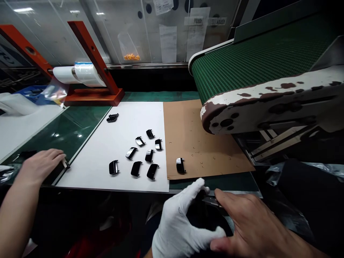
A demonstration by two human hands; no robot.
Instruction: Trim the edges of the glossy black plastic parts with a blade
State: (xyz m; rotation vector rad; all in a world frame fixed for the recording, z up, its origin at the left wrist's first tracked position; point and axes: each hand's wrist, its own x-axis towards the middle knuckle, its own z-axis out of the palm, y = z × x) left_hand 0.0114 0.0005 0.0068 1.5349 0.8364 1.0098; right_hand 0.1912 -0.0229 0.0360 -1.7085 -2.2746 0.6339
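My left hand, in a white glove, is at the table's front edge, thumb and fingers curled round a dark piece. It looks like one of the glossy black plastic parts, though glove and shadow hide most of it. Bare and close on the right, my right hand pinches a thin, shiny, blade-like tool whose tip meets the dark piece. Just beyond my hands, a single glossy black part lies on the brown cardboard. Several similar black parts are spread over the white sheet.
A conveyor with a green belt overhangs the cardboard at right. An orange stand holds film rolls at back left. Another person's hand rests at the left edge of the white sheet. Small dark curled scraps dot the cardboard.
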